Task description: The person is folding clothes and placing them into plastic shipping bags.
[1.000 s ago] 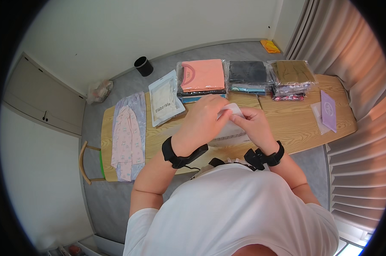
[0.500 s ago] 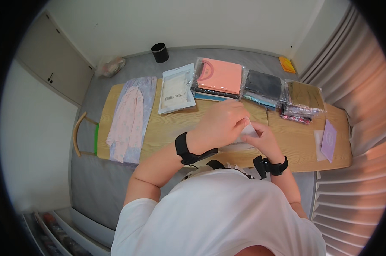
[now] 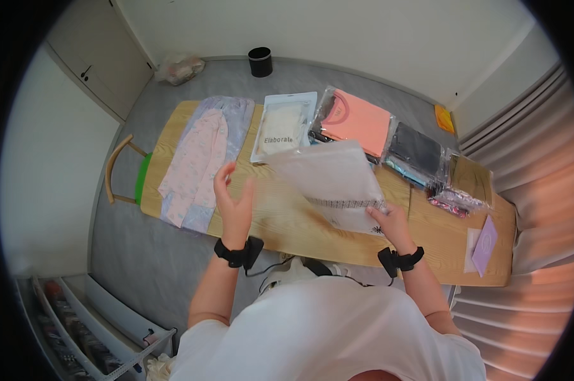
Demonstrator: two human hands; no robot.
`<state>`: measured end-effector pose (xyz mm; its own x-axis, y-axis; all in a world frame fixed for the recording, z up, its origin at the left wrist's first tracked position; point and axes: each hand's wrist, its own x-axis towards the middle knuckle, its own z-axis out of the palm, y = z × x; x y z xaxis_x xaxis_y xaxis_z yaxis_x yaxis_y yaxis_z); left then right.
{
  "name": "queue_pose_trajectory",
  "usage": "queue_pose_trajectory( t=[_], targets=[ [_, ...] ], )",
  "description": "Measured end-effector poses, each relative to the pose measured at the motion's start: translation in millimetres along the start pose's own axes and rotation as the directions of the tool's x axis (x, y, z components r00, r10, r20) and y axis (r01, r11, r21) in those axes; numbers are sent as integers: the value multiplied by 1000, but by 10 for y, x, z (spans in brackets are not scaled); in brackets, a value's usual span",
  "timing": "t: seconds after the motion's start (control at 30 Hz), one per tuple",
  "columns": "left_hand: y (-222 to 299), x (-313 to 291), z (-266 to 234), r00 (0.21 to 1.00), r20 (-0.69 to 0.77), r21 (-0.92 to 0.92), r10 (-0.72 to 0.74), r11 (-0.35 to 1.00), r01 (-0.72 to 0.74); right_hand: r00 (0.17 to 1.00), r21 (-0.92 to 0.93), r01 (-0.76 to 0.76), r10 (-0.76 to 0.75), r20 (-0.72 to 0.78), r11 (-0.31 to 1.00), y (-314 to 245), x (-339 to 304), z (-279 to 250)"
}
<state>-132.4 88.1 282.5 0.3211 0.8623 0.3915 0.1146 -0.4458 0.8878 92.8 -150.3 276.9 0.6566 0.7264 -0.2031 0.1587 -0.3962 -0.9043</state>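
Note:
Over the middle of the table, my right hand (image 3: 392, 225) grips a whitish translucent plastic bag (image 3: 338, 181) by its right edge. Dark print runs in a band across the bag. My left hand (image 3: 235, 206) is raised with thumb and fingers apart, holding nothing. It is nearest a pink patterned garment (image 3: 204, 149) laid out on a lilac cloth or sheet (image 3: 239, 136) at the table's left. Beyond the bag lies a white pouch with a pale item inside (image 3: 280, 130).
Clear-bagged folded clothes lie at the back right: a coral stack (image 3: 363, 124), a dark stack (image 3: 417, 152) and an olive stack (image 3: 468, 174). A lilac card (image 3: 484, 247) is on the right end. A chair (image 3: 112, 168) stands left, a black bin (image 3: 260, 62) behind.
My hands were together over the table; they have parted. The left moved away to the left and opened. The plastic bag now hangs spread out from my right hand. The view has tilted.

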Motion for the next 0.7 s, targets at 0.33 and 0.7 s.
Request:
queue_pose_trajectory(
  t=[0.33,0.7],
  targets=[
    [-1598,68,241,615,498,-535,-611,341,773,968,647,-185,22,252,739,-787,1670,801],
    [-2757,1296,671,614,382,-226,-691,575,787,994,155,99,-92,-56,983,-161,2810,1465]
  ],
)
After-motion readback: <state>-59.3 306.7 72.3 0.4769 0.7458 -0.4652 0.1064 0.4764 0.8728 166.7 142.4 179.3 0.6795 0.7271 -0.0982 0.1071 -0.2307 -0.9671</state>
